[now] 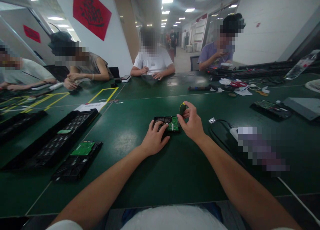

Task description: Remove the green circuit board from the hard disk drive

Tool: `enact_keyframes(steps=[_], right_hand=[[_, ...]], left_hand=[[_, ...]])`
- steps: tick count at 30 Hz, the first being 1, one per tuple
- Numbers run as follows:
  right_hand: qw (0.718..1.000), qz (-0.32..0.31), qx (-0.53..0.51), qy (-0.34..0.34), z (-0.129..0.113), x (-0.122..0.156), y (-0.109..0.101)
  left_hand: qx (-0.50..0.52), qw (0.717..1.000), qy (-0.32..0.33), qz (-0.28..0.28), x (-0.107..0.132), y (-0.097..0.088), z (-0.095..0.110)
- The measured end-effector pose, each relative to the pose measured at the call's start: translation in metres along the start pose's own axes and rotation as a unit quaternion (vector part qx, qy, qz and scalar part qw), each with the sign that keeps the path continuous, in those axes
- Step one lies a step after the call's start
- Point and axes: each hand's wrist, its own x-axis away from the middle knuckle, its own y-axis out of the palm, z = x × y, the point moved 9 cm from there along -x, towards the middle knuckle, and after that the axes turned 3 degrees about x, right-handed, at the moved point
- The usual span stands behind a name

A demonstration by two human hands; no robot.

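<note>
A hard drive (pixel 174 124) lies on the green table in front of me, its green circuit board facing up at the right end. My left hand (pixel 155 138) holds it, fingers curled over its left part and the thumb along the near side. In my right hand (pixel 193 123) is a screwdriver with a dark green and yellow handle (pixel 183 107), pinched between thumb and fingers just above the drive's right end. The hand hides the screwdriver's tip, so I cannot tell whether it touches a screw.
Another hard drive in a black caddy (pixel 82 153) lies left, beside a long black tray (pixel 62 136). To the right are a cable (pixel 217 121), a partly blurred white device (pixel 235 133), another drive (pixel 271 109) and red scissors (pixel 238 84). Several people sit across the table.
</note>
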Motion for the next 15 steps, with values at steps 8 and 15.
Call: enact_keyframes(steps=[8,15], right_hand=[[1.0,-0.015,-0.015,0.002,0.0018,0.002,0.0034],[1.0,-0.012,-0.001,-0.015,-0.0022,0.0018,0.0036]], left_hand=[[0.007,1.0,-0.005,0.002,0.0005,0.0,-0.001],[0.0,1.0,-0.003,-0.001,0.0006,0.0019,-0.0012]])
